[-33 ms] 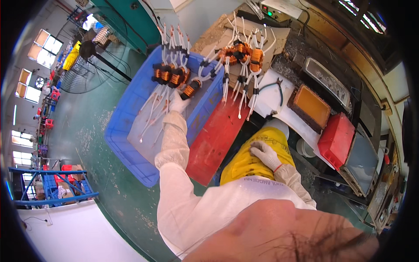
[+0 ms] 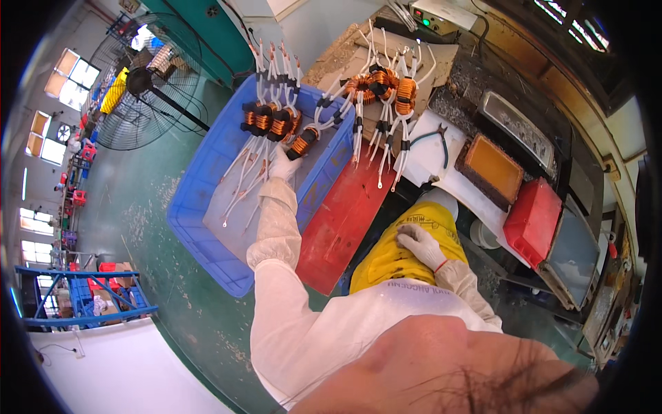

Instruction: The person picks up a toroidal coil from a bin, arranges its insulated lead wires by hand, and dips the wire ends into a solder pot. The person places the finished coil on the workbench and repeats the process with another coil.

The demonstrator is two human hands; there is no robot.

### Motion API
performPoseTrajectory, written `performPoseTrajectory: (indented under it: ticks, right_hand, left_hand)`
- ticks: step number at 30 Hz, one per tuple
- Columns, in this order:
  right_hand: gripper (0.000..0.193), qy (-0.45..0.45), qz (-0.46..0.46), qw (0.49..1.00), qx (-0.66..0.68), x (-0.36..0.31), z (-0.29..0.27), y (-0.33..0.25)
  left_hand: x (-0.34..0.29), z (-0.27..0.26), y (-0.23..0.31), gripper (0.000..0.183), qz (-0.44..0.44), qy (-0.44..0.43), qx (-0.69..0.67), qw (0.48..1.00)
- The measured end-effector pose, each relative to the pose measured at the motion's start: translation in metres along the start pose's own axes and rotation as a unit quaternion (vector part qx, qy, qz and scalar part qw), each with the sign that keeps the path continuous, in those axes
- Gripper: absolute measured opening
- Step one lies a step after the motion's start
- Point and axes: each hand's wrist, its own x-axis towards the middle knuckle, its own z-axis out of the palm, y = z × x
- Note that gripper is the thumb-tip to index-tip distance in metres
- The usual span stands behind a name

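Gloved, her left hand [image 2: 284, 165] reaches into the blue bin [image 2: 207, 200] and closes on a copper coil [image 2: 303, 145] with white leads, at about eleven o'clock from her. Her right hand [image 2: 422, 246] lies flat and open on the yellow apron [image 2: 393, 265] over her lap. More coils [image 2: 269, 121] lie in the bin at twelve o'clock of the held one; another bunch [image 2: 383, 86] rests on the bench at one o'clock. Pliers [image 2: 434, 141] lie beside a red tray [image 2: 341, 221].

A flattened brown cardboard sheet [image 2: 358, 52] lies at the far end of the bench. On the floor at far left, 1 small brown carton [image 2: 124, 270] sits beside blue racking [image 2: 83, 293].
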Motion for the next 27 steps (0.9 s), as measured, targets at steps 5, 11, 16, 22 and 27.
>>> performPoseTrajectory:
  ticks: [5, 11, 16, 22, 27]
  right_hand:
    - [0.039, -0.013, -0.029, 0.998, -0.051, 0.003, 0.001, 0.017]
    - [0.038, 0.007, -0.010, 0.998, -0.063, -0.007, 0.005, -0.003]
    - [0.038, 0.016, -0.021, 0.997, -0.068, 0.003, 0.001, 0.002]
    - [0.038, 0.009, -0.002, 0.996, -0.091, -0.006, 0.005, -0.020]
    - [0.041, 0.022, -0.013, 0.994, -0.104, -0.008, 0.010, -0.012]
  left_hand:
    - [-0.008, 0.011, -0.019, 0.066, 0.021, 0.012, -0.019, 1.000]
    - [-0.011, 0.003, 0.012, 0.062, -0.007, 0.009, 0.023, 1.000]
    - [0.000, -0.006, 0.018, 0.050, -0.013, 0.022, 0.082, 0.996]
    - [0.002, -0.010, 0.007, 0.041, 0.031, 0.074, 0.030, 0.996]
    - [-0.011, -0.028, 0.014, 0.035, 0.117, 0.178, -0.093, 0.973]
